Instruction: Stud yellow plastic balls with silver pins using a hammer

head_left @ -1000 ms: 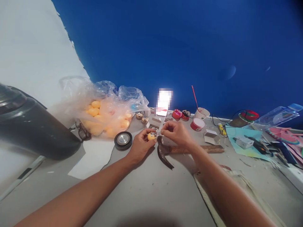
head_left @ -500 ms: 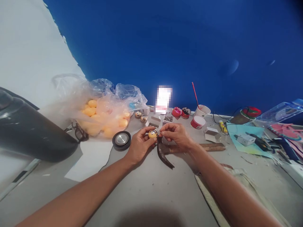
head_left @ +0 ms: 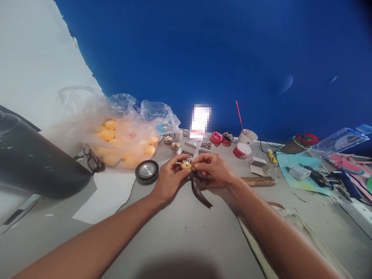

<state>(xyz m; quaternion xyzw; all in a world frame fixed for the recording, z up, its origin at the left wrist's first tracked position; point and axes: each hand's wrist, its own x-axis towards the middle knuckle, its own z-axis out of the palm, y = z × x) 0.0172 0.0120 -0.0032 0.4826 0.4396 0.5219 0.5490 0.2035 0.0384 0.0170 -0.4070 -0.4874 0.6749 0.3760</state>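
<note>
Just beyond the plastic bag of yellow balls [head_left: 130, 135] and the black-rimmed disc [head_left: 147, 171], our left hand [head_left: 171, 175] grasps the studded yellow ball [head_left: 186, 164] between thumb and fingers, above the counter [head_left: 174, 228]. Our right hand [head_left: 213, 168] meets the ball's right side, its fingers curled close together; we cannot tell whether they pinch something small. We judge the step in hand to be fine work on the ball's shiny studs, and the next move to call for a steady left hold and light fingertip control. Below the right hand, the hammer [head_left: 199, 195] limits how low we can bring it; the roomiest stretch lies between our forearms, toward us. Behind the hands, a box of small shiny pieces [head_left: 205, 146] narrows the far side. Farther right, the red tub [head_left: 242, 151] and open white box [head_left: 259, 166] crowd the back edge, and the cloth [head_left: 297, 217] lies under our right forearm.
</note>
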